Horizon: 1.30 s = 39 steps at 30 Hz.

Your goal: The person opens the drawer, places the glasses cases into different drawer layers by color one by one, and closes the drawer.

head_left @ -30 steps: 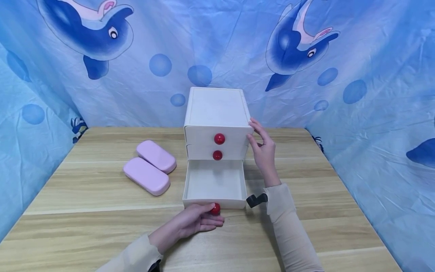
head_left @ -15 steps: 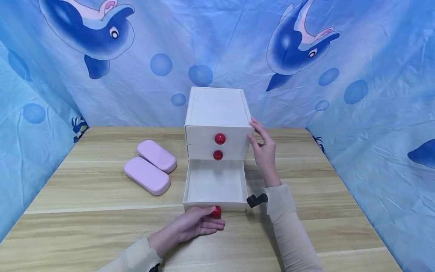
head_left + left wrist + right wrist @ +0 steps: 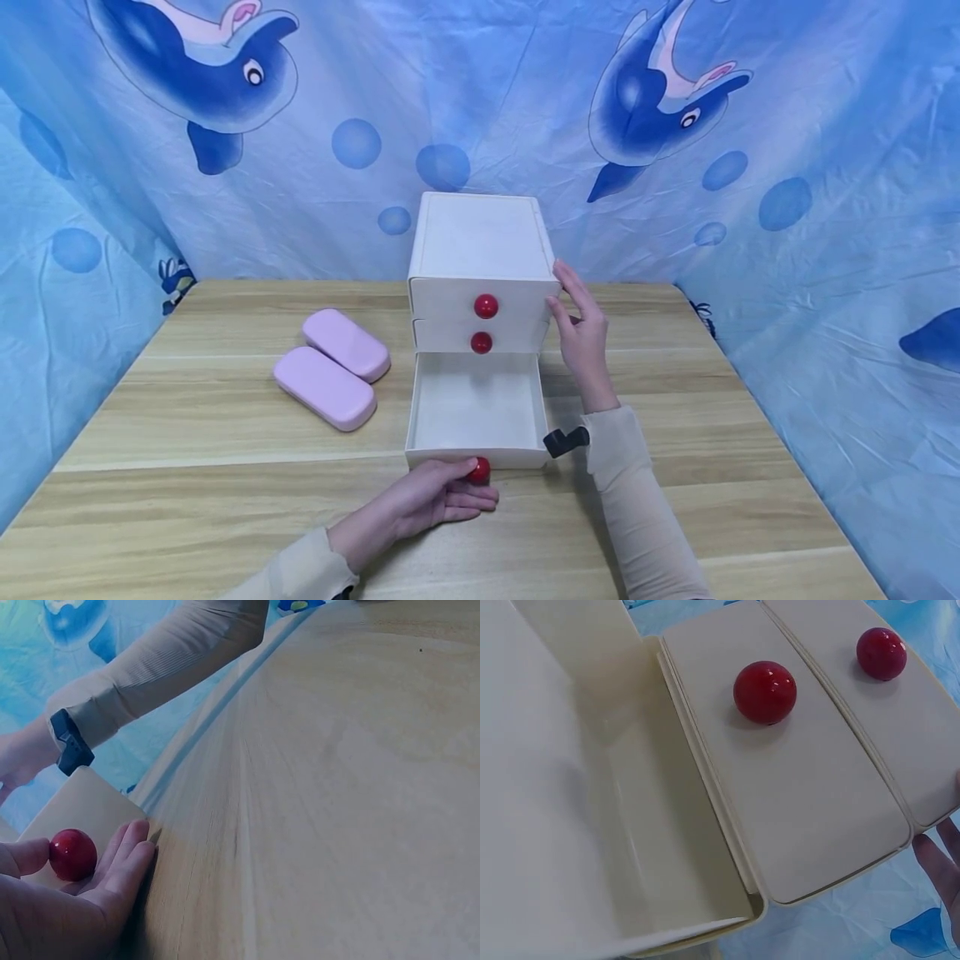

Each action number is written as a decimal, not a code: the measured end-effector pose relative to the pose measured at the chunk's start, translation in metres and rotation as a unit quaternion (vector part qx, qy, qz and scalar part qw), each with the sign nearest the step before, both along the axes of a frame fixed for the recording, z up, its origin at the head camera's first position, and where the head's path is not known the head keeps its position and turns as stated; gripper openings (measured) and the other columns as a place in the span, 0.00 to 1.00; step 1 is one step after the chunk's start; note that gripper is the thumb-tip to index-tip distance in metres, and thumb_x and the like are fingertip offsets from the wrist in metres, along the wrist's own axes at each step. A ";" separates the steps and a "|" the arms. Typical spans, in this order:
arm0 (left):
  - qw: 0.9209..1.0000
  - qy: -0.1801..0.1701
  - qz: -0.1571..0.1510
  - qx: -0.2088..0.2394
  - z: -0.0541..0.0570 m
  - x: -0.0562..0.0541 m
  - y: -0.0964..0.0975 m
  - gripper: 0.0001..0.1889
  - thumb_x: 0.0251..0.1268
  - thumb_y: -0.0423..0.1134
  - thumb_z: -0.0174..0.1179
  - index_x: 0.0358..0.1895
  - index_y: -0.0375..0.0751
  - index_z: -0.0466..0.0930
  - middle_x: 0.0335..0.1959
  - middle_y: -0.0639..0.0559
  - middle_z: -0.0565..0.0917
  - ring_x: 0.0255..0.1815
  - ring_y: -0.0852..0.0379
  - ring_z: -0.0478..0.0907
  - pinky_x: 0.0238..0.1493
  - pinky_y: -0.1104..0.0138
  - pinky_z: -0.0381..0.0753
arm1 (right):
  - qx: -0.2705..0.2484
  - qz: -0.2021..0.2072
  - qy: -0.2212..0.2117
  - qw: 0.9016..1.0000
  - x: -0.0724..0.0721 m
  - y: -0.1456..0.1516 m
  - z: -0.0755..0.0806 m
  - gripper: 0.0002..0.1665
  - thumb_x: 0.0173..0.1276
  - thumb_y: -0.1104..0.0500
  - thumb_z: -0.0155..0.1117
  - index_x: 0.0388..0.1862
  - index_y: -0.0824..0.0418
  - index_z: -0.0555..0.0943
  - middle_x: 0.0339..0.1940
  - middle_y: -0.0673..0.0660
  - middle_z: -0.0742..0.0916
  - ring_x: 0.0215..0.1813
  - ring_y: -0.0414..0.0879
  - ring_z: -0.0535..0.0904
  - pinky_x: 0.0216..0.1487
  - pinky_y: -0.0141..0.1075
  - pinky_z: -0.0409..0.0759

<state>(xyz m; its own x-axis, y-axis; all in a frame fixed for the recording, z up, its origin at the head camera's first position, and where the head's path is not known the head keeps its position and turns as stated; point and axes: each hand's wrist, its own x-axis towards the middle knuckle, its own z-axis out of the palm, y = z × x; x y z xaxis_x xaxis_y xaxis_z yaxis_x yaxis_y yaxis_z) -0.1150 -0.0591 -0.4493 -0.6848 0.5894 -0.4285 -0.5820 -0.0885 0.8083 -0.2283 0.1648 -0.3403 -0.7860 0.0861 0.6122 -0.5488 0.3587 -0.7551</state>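
Note:
A white cabinet [image 3: 483,237] of three drawers stands on the table, each drawer with a round red knob. Its bottom drawer [image 3: 480,408] is pulled far out and nothing lies inside. My left hand [image 3: 431,498] pinches that drawer's knob [image 3: 73,855], thumb on one side and fingers around the other side and below. The upper two drawers are closed, their knobs [image 3: 765,692] in plain sight in the right wrist view. With fairly straight fingers, my right hand [image 3: 585,342] rests against the cabinet's upper right front corner.
Two lilac oblong cases [image 3: 325,389] lie side by side on the wooden table [image 3: 187,500], left of the cabinet. A blue dolphin-print cloth [image 3: 495,108] hangs behind and at both sides. A black wrist camera [image 3: 566,442] on the right sleeve is close beside the drawer.
The bottom drawer has slid slightly farther out toward me, my left hand moving with its knob. My right hand has stayed at the cabinet's corner.

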 end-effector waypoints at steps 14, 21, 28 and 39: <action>1.000 -0.001 -0.019 0.020 -0.003 -0.002 -0.002 0.32 0.75 0.50 0.48 0.65 0.21 0.62 0.53 0.31 0.82 0.51 0.49 0.84 0.59 0.59 0.81 | 0.002 -0.008 0.003 1.000 0.002 -0.001 0.001 0.23 0.70 0.66 0.60 0.63 0.68 0.75 0.69 0.62 0.75 0.66 0.57 0.74 0.42 0.15 0.77; 0.999 0.002 -0.033 0.029 -0.006 -0.003 -0.005 0.32 0.74 0.50 0.48 0.62 0.19 0.65 0.51 0.31 0.82 0.51 0.47 0.85 0.58 0.59 0.81 | 0.008 -0.016 -0.003 1.000 0.002 -0.001 0.001 0.25 0.70 0.65 0.59 0.65 0.66 0.73 0.70 0.61 0.74 0.68 0.56 0.73 0.45 0.15 0.77; 0.998 -0.005 -0.052 0.028 -0.006 -0.005 -0.008 0.29 0.76 0.49 0.46 0.61 0.20 0.68 0.51 0.32 0.83 0.50 0.48 0.85 0.56 0.59 0.82 | 0.014 -0.016 -0.009 1.000 0.002 -0.001 0.002 0.26 0.70 0.65 0.59 0.67 0.65 0.72 0.71 0.61 0.73 0.69 0.55 0.72 0.46 0.14 0.76; 0.995 0.011 -0.094 0.035 -0.007 -0.006 -0.020 0.26 0.74 0.43 0.48 0.60 0.20 0.68 0.50 0.34 0.84 0.50 0.49 0.85 0.54 0.61 0.83 | 0.005 -0.008 -0.003 1.000 0.001 -0.002 0.002 0.23 0.69 0.66 0.60 0.62 0.67 0.75 0.69 0.61 0.75 0.67 0.55 0.73 0.44 0.16 0.78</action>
<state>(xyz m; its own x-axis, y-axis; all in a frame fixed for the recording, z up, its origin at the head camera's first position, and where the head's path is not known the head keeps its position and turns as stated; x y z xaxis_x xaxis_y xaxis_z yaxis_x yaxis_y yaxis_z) -0.1212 -0.0790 -0.4559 -0.5686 0.7356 -0.3682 -0.5764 -0.0369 0.8163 -0.2275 0.1632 -0.3383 -0.7881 0.0922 0.6086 -0.5387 0.3750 -0.7544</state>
